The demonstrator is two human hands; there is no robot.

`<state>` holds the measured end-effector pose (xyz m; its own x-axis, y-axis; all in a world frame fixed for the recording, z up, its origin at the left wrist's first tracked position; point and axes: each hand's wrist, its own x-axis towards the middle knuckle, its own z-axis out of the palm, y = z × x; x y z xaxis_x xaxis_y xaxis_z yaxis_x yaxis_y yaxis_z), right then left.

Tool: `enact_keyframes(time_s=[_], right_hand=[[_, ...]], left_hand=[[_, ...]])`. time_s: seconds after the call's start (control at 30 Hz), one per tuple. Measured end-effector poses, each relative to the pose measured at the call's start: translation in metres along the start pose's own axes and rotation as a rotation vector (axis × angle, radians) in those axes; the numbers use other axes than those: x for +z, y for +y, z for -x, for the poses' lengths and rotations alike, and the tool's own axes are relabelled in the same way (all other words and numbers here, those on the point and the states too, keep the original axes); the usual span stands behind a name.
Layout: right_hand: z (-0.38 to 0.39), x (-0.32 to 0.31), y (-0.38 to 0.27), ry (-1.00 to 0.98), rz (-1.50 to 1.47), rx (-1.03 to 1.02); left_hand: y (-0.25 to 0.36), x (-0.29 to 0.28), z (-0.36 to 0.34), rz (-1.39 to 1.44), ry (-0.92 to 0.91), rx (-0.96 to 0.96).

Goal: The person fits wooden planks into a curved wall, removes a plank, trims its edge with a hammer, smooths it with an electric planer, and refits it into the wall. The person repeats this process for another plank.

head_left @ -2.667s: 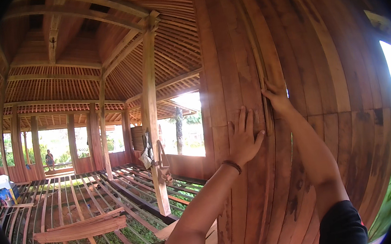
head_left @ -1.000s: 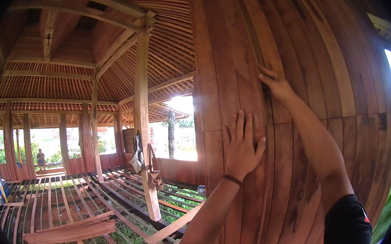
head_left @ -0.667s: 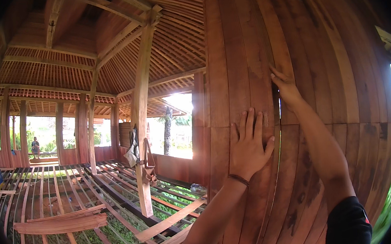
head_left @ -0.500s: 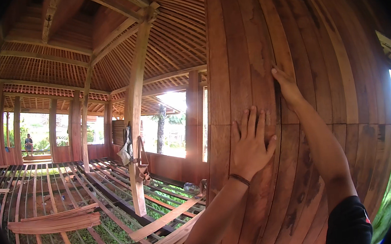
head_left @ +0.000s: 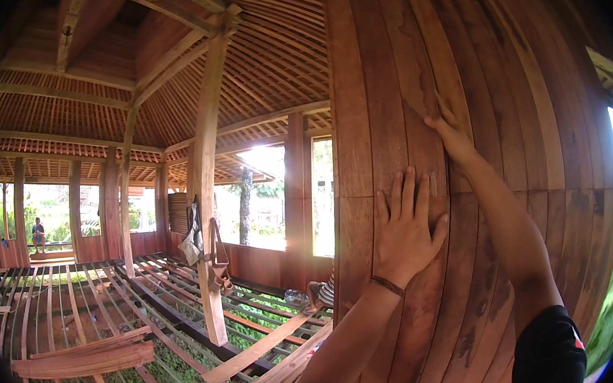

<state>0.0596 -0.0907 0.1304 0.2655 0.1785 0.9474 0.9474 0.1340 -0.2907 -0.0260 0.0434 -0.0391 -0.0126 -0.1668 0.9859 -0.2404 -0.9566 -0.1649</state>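
the left hand point(head_left: 406, 230) lies flat with its fingers spread on the reddish plank wall point(head_left: 386, 95), palm pressed to one vertical board; its grip is wide and holds nothing. the right hand point(head_left: 452, 133) reaches higher up the same wall, fingertips set along a seam between two boards; it closes on nothing either, though how far its fingers curl is hard to tell from this angle. the board under both hands stands upright in line with its neighbours, right in front of the person.

judging by how things lie, this stretch of wall is already clad, with boards tight side by side, so the hands seem to be seating or checking a board rather than starting one. much of the building looks unfinished: the floor joists point(head_left: 74, 302) lie bare with grass below, loose planks point(head_left: 86, 357) rest across them, and the far sides stand as posts only. a wooden post point(head_left: 208, 201) has bags hanging on it, and a distant person point(head_left: 37, 233) sits at the far edge.
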Motion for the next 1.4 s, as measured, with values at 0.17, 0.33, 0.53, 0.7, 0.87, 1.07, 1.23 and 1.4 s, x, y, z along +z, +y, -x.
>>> enact_keyframes(time_s=[0.17, 0.33, 0.53, 0.7, 0.87, 1.07, 1.23, 1.4], right_hand=[[0.005, 0.005, 0.005, 0.106, -0.029, 0.09], [0.031, 0.016, 0.01, 0.145, -0.006, 0.076], [0.049, 0.023, 0.012, 0.178, -0.092, 0.082], [0.043, 0.028, 0.019, 0.219, -0.084, 0.029], [0.04, 0.03, 0.03, 0.248, -0.033, 0.035], [0.036, 0.033, 0.033, 0.28, -0.015, 0.011], [0.039, 0.033, 0.031, 0.278, -0.044, 0.015], [0.048, 0.015, 0.033, 0.16, 0.157, -0.016]], left_hand=[[0.0, -0.001, 0.0, -0.02, 0.006, 0.006], [0.0, -0.002, -0.001, -0.043, -0.008, 0.009], [-0.001, 0.002, -0.001, 0.002, -0.009, 0.004], [-0.007, 0.008, 0.003, -0.023, -0.023, 0.015], [-0.011, 0.011, 0.004, -0.01, -0.028, 0.015], [-0.012, 0.01, 0.004, -0.035, -0.05, 0.011], [-0.011, 0.008, 0.003, -0.062, -0.065, 0.018], [-0.007, 0.003, 0.0, -0.056, -0.087, -0.006]])
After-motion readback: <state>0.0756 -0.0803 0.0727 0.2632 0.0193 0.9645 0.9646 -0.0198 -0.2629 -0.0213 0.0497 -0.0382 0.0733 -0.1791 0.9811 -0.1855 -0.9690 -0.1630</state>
